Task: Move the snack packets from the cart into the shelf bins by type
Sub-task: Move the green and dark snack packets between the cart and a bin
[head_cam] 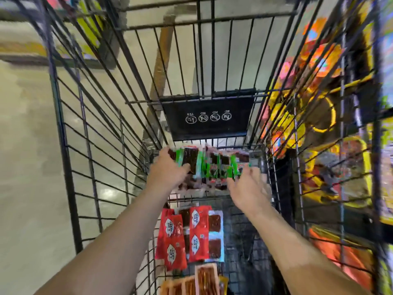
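Inside the black wire cart [70,145] a row of green snack packets [212,167] is held at its far end, pressed between both my hands. My left hand [168,169] grips the row's left end with the thumb over the front. My right hand [246,186] closes on the right end, fingers blurred. Red snack packets [191,235] lie on the cart floor below my forearms. Orange packets [200,282] lie nearest the bottom edge.
A black warning plate [208,118] hangs on the cart's far wall. Shelves with bright yellow and orange goods [314,116] stand close on the right, seen through the bars. Pale floor [25,145] spreads on the left.
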A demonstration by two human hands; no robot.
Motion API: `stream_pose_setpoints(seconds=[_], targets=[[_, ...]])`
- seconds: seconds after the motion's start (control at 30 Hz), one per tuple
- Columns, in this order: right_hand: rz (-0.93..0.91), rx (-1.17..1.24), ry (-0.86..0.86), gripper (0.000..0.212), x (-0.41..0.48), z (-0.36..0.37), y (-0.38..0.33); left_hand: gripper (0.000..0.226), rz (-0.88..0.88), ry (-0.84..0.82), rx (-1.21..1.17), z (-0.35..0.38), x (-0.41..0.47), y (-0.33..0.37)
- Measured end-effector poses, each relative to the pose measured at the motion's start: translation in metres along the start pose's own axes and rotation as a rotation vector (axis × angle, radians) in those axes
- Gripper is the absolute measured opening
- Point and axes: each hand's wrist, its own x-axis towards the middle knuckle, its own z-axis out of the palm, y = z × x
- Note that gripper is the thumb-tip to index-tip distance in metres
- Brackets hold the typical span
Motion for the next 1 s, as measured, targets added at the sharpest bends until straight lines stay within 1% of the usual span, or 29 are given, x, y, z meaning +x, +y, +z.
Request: stream_pose_setpoints(seconds=[0.1,0.17,0.23,0.3,0.4,0.6,0.7,0.8,0.9,1.0], targets=[[-0.067,-0.109,0.023,0.054,-0.032,-0.018,0.004,0.056,0.051,-0.024,0.173,-0.021,-0.025,-0.004],[-0.106,-0.198,0.027,0.049,-0.058,-0.031,0.005,0.056,0.101,-0.045,0.318,-0.038,-0.05,-0.005],[-0.144,-0.249,0.046,0.05,-0.088,-0.047,0.006,0.046,0.178,0.004,0.436,-0.058,-0.086,-0.006],[-0.167,-0.263,0.058,0.058,-0.124,-0.066,0.005,0.041,0.287,0.077,0.512,-0.077,-0.125,-0.011],[-0.18,-0.3,0.111,0.063,-0.187,-0.09,-0.002,0.041,0.42,0.139,0.541,-0.108,-0.184,-0.018],[-0.177,-0.308,0.233,0.062,-0.332,-0.118,-0.017,0.058,0.538,0.17,0.625,-0.176,-0.289,-0.053],[-0.137,-0.316,0.259,0.066,-0.407,-0.117,-0.019,0.062,0.615,0.18,0.675,-0.207,-0.332,-0.083],[-0.059,-0.311,0.282,0.068,-0.476,-0.113,-0.021,0.063,0.682,0.204,0.719,-0.231,-0.37,-0.109],[0.04,-0.313,0.348,0.065,-0.532,-0.107,-0.014,0.064,0.76,0.233,0.734,-0.246,-0.404,-0.122],[0.117,-0.262,0.415,0.064,-0.578,-0.1,-0.005,0.064,0.862,0.275,0.734,-0.251,-0.433,-0.125]])
